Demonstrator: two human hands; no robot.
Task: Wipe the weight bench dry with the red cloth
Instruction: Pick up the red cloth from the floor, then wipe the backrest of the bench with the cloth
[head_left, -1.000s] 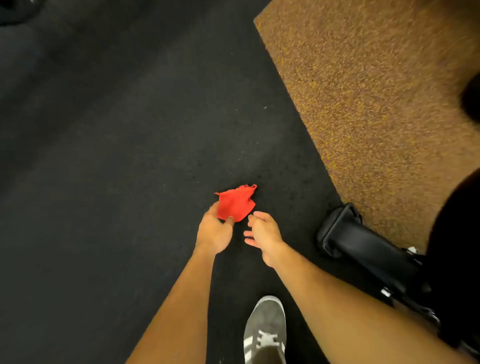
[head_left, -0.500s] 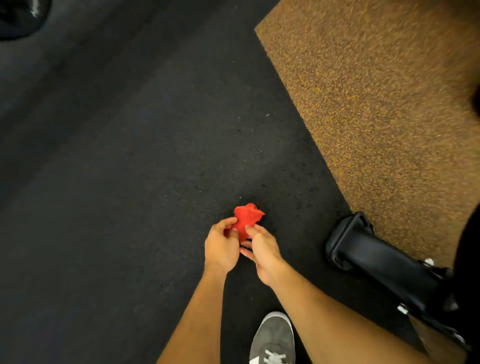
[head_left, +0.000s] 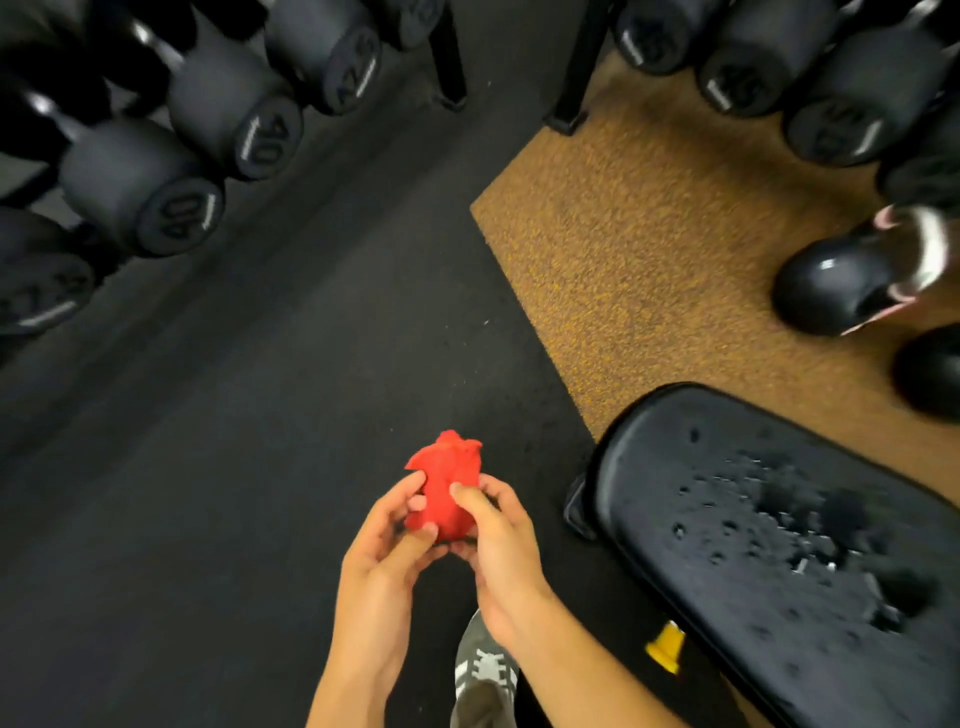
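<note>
In the lower centre of the frame we see the 2 hands together on the red cloth, which is bunched into a ball above the black floor. The left hand curls around it from the left side, and the right hand pinches it from the right side. The cloth does not touch the bench, which lies at the lower right, its black pad spotted with drops. Dumbbells marked 40 fill the upper left. A grey shoe shows at the bottom edge, and a brown mat lies at the upper right.
</note>
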